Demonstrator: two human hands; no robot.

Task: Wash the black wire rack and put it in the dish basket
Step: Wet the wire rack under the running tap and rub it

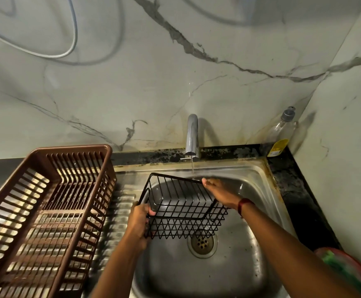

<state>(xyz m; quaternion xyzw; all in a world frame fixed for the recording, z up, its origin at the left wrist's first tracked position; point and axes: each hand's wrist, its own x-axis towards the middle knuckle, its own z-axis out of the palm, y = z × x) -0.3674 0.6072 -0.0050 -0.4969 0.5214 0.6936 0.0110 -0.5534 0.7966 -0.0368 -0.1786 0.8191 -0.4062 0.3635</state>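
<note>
Left hand (137, 220) gripping black wire rack (181, 204), right hand (220, 191) touching far rim

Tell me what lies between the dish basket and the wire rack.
In the head view, a ribbed steel drainboard strip separates dish basket and wire rack; the left hand grips the rack's left edge.
</note>
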